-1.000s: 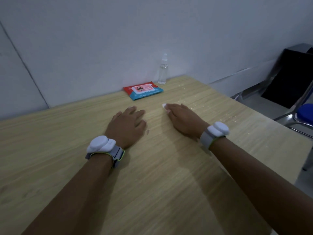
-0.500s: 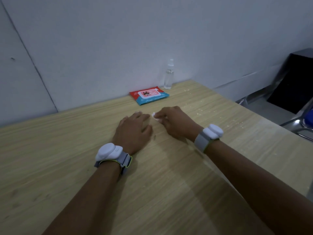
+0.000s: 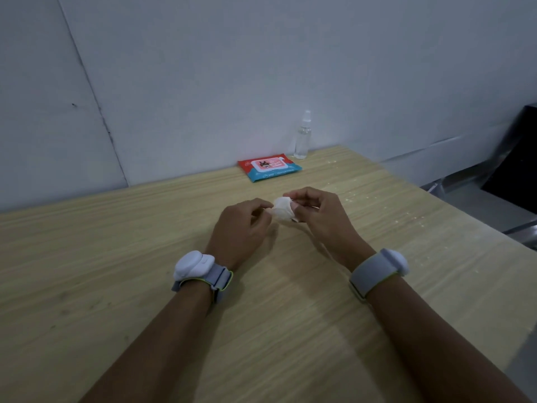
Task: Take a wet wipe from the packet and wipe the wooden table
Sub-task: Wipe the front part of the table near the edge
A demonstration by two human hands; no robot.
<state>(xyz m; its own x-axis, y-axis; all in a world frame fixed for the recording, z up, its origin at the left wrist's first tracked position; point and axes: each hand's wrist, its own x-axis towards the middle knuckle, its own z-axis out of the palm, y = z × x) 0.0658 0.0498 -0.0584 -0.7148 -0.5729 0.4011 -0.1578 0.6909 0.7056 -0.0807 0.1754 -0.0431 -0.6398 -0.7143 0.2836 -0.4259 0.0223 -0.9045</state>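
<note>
Pinching a crumpled white wet wipe between left hand and right hand, fingers of both closed on it, just above the wooden worktop. Red-and-blue wipe packet flat near the wall, beside a clear spray bottle.

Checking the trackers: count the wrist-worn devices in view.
2: one white wrist device on the left wrist, one grey-strapped wrist device on the right wrist. None appears hidden.
</note>
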